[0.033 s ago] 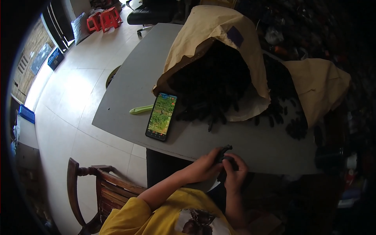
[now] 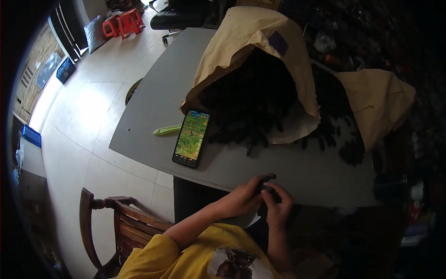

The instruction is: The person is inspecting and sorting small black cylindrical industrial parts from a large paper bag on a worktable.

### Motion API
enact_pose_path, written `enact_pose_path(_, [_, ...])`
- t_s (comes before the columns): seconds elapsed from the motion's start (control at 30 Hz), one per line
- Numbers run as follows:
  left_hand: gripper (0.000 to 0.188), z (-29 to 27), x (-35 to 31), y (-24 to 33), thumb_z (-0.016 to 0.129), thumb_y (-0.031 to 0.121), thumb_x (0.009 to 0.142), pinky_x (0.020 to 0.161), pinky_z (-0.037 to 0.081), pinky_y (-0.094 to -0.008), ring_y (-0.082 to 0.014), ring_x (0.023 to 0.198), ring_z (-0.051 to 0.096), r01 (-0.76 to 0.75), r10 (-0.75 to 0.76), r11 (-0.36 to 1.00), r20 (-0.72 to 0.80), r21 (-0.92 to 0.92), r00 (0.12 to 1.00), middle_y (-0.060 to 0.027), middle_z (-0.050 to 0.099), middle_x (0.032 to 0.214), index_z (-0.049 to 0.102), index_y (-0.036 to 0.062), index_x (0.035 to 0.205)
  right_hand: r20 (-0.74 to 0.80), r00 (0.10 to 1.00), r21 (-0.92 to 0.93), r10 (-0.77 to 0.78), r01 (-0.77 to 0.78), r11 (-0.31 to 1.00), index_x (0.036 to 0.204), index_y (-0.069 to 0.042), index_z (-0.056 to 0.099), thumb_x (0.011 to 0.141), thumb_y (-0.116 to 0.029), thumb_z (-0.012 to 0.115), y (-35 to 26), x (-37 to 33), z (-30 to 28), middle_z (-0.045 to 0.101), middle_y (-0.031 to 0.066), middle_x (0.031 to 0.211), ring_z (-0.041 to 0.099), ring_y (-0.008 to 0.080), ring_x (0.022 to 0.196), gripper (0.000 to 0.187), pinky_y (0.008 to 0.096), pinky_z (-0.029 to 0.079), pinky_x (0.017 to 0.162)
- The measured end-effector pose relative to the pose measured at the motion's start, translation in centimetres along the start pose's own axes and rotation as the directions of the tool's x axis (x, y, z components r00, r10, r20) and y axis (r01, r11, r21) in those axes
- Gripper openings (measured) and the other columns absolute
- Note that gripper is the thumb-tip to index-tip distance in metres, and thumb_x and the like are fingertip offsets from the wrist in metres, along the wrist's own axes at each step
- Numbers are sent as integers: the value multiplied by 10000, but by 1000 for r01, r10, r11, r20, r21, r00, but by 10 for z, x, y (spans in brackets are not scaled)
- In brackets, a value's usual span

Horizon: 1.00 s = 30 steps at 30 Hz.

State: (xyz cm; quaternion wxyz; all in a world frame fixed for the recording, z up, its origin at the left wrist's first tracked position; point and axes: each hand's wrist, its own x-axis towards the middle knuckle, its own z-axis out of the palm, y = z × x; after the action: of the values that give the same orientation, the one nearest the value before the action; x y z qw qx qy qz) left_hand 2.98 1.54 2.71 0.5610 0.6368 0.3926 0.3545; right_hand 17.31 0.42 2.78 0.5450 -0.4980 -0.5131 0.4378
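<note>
At the table (image 2: 148, 107), hands (image 2: 244, 197) (image 2: 279, 207) close together

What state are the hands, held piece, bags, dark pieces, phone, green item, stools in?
Left hand: closed around small dark piece
Right hand: fingers on same piece
Small dark piece: held, partly covered
Large paper bag: on its side, open
Dark pieces: some loose on gray table
Second paper bag: lying, mouth unclear
Phone: face up, screen lit
Green item: lying flat, one end hidden
Red stools: upright
</note>
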Motion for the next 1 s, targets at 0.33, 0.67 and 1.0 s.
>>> enact_pose_path(0.33, [268,-5,-9,-3,579,178,804,677,447,-418,-405,834,554,-62,40,983,126,173,991,-226,588,854,524,-11,986,351,857,134,378,-446,885,1021,-21,509,717,-35,694,-8,1,-26,596,43,795,557,89,714,356,216,453,627])
enact_pose_path(0.67, [405,-27,22,-13,610,260,765,737,473,-378,-306,920,552,20,211,661,-212,750,954,-113,506,1082,518,121,1134,169,958,-241,232,-188,952,1110,-26,517,825,-173,604,36,24,-44,564,101,1091,516,219,1054,333,343,376,925])
enact_pose_path(1.0, [215,-26,59,-57,566,238,772,611,457,-425,-307,797,551,171,260,585,-383,793,887,-110,515,899,472,73,875,-82,984,-990,-160,-63,124,1369,-118,249,666,-492,692,78,199,-54,233,155,1394,149,381,1291,912,547,219,1000])
